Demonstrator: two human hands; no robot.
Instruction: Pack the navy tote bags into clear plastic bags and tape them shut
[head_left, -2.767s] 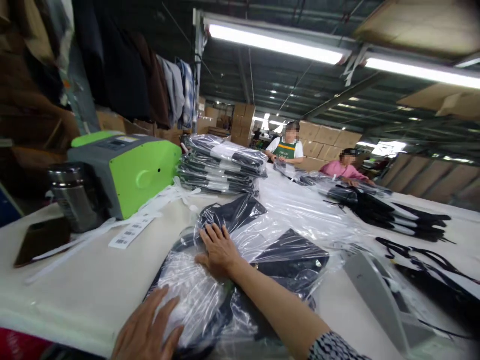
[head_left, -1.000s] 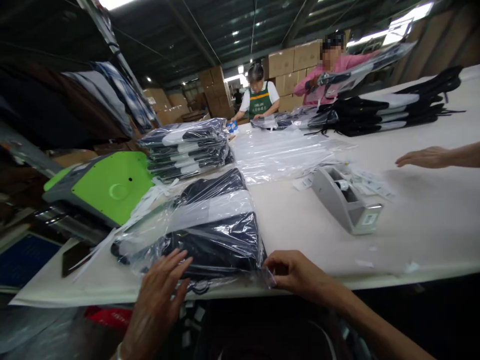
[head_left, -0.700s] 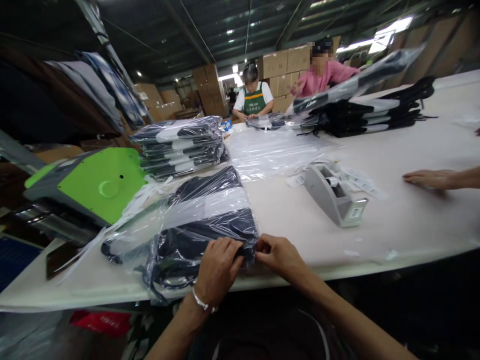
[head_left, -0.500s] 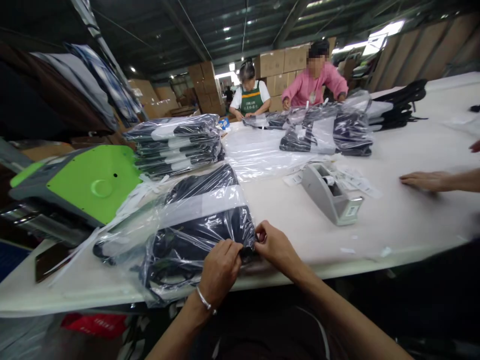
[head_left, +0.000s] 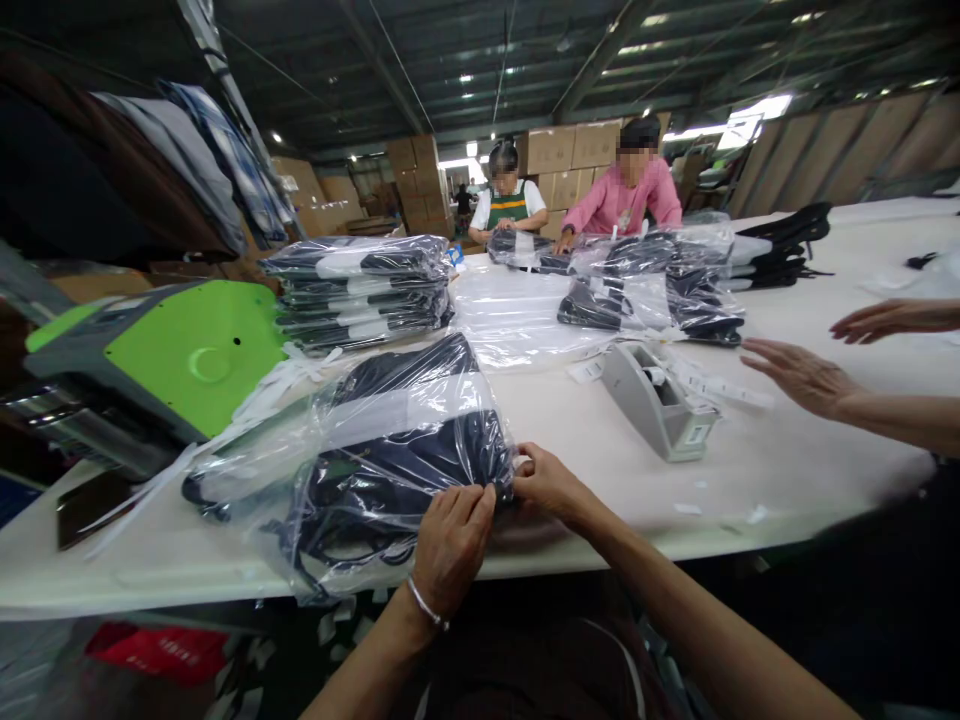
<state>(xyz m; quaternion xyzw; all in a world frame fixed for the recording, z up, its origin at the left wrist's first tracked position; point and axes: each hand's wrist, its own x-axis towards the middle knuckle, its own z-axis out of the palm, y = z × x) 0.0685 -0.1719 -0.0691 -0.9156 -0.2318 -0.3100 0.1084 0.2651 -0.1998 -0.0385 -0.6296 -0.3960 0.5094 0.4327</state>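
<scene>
In front of me a folded dark garment with a white band across it lies inside a clear plastic bag [head_left: 397, 455]. At the bag's near right corner, my left hand [head_left: 454, 545], with a bracelet at the wrist, has its fingers closed on the plastic edge. Close beside it, my right hand [head_left: 551, 485] pinches the same corner, thumb against fingers. Just what lies between the fingertips is partly hidden. A grey tape dispenser [head_left: 660, 400] stands on the table to the right of my right hand.
Bagged garments [head_left: 360, 290] are stacked behind the bag, beside a green and grey machine [head_left: 195, 350]. More bagged garments [head_left: 652, 300] lie further back. From the right reach another person's hands [head_left: 806, 378]. Two people work across the table [head_left: 795, 480]. A phone-like dark slab [head_left: 94, 510] lies at left.
The other person's hand at right has lifted off the table and moved left, and their second hand has come further into view. My hands have barely moved on the bag's corner.
</scene>
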